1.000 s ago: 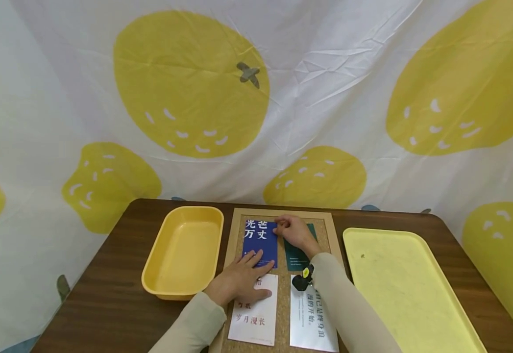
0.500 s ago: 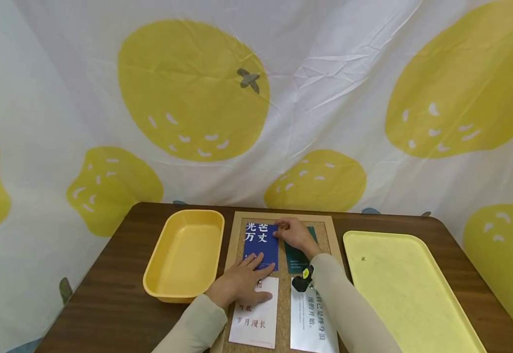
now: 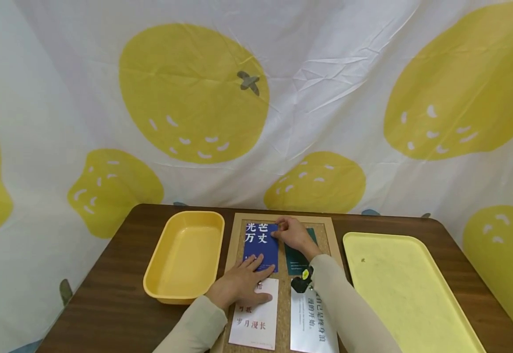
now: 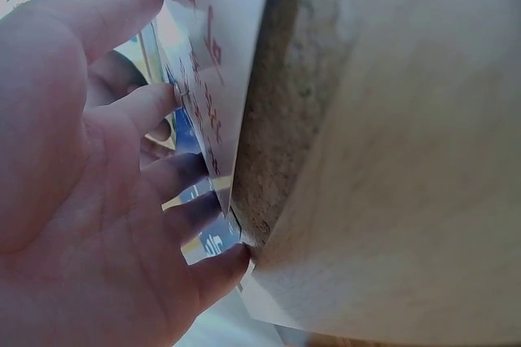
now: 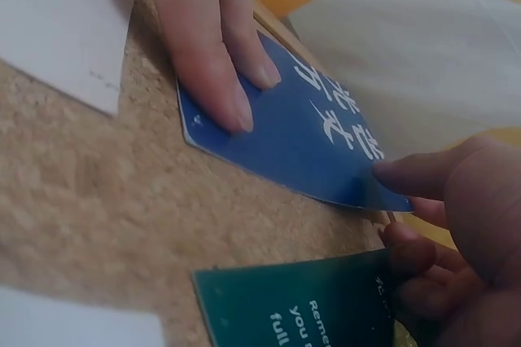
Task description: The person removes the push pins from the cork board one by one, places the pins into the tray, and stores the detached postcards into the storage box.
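Corkboard (image 3: 284,314) beneath; right fingers (image 5: 415,259) apparently pinch blue card (image 5: 285,147).

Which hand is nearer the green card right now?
Right. The right hand is over the far end of the green card, pinching the far right corner of the blue card. The left hand lies to the green card's left, spread over the blue card's near end.

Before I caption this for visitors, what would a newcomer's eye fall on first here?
Probably the large yellow fruit prints on the white cloth behind the brown table. Next, the blue card upper left on the corkboard, its upper right corner in the grip of the right hand. Left of the corkboard sits a yellow basin; right, a yellow tray.
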Available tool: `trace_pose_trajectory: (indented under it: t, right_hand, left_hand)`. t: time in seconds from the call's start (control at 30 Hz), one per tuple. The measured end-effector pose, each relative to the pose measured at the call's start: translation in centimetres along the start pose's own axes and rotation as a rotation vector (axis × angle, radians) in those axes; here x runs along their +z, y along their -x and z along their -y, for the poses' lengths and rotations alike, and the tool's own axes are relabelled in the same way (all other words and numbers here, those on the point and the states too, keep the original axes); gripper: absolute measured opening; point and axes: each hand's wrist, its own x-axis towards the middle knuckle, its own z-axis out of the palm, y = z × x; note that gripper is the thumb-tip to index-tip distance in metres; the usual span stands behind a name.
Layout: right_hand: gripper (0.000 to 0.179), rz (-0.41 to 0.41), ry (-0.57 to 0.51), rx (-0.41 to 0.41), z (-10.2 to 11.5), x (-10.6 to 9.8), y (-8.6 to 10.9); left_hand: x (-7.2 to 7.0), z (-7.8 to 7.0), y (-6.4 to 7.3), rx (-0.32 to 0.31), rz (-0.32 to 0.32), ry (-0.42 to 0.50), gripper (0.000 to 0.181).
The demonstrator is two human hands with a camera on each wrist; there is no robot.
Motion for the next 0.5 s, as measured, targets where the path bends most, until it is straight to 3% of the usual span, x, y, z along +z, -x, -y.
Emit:
trace_pose_trajectory:
  t: [0.17,0.4,0.5]
  right_hand:
    - [0.034,-0.006,-0.054,0.015,0.03,0.28,-0.06]
    - [0.037,0.011,-0.210,0.055,0.09,0.52,0.06]
    - [0.042,0.013,-0.214,0.045,-0.28,0.69,0.15]
  left_hand:
    - [-0.01,-0.01,-0.03,0.006,-0.004,-0.002,0.073]
    - [0.07,-0.06,-0.27,0.018,-0.024,-0.002,0.072]
    - [0.04,-0.07,-0.31,0.026,-0.025,0.001,0.072]
